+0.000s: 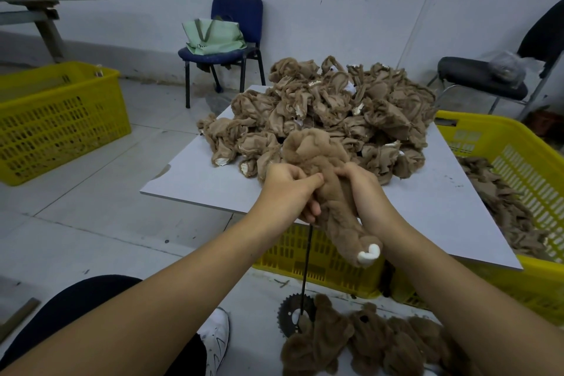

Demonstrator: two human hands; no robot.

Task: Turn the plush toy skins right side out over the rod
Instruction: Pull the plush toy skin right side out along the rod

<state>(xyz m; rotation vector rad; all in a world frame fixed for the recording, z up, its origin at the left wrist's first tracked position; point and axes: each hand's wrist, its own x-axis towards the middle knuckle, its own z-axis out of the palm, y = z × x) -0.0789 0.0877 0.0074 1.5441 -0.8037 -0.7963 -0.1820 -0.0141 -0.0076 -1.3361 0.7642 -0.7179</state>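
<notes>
We grip fuzzy skin [320, 180] on rod [306, 268], left hand [288, 189] pinching, right hand [363, 192] clasping; finished few [366, 342] on floor, big unturned heap [335, 107] awaits.

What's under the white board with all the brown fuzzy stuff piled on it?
A yellow crate shows under the white board, apparently holding it up. The board hides the crate's inside. A thin black rod stands in front.

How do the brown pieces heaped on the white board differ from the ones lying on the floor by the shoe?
The heap on the board shows smooth, matte tan backing with raw edges and white scraps, crumpled into tight wads. The floor pile shows darker, fluffy fur outside and lies flatter and limp. The heap is far larger than the few floor pieces. Both are the same brown toy fabric.
</notes>
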